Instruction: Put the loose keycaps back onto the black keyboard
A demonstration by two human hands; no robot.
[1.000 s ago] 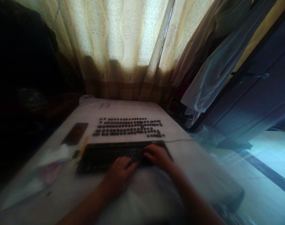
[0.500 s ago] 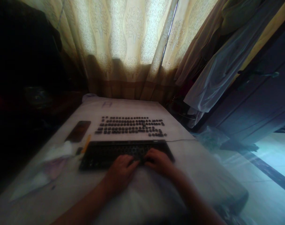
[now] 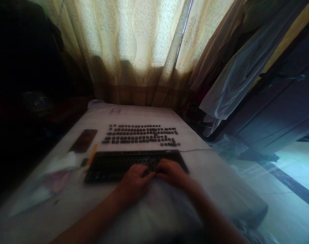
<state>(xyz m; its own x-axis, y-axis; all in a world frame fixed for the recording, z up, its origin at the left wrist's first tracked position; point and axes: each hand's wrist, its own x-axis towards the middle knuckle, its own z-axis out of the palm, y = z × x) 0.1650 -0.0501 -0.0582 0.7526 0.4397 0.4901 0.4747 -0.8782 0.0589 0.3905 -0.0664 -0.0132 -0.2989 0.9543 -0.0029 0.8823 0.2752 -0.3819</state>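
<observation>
A black keyboard base (image 3: 111,166) lies on the white-covered table (image 3: 220,183) in front of me. My left hand (image 3: 134,183) and my right hand (image 3: 172,173) rest side by side on its near right part, fingers curled down and nearly touching each other. The picture is dim and blurred, so I cannot make out whether anything small is pinched in them. Beyond the keyboard, several loose dark keycaps (image 3: 141,135) are laid out in rows on the cloth.
A dark phone (image 3: 83,140) lies at the left, with an orange pen-like tool (image 3: 91,155) and crumpled white tissue (image 3: 60,164) nearer. A thin cable (image 3: 195,150) runs right from the keyboard. Curtains (image 3: 144,51) hang behind; the table edge drops off at right.
My hands have drawn closer together on the keyboard, the left one shifting right. The view has wobbled slightly.
</observation>
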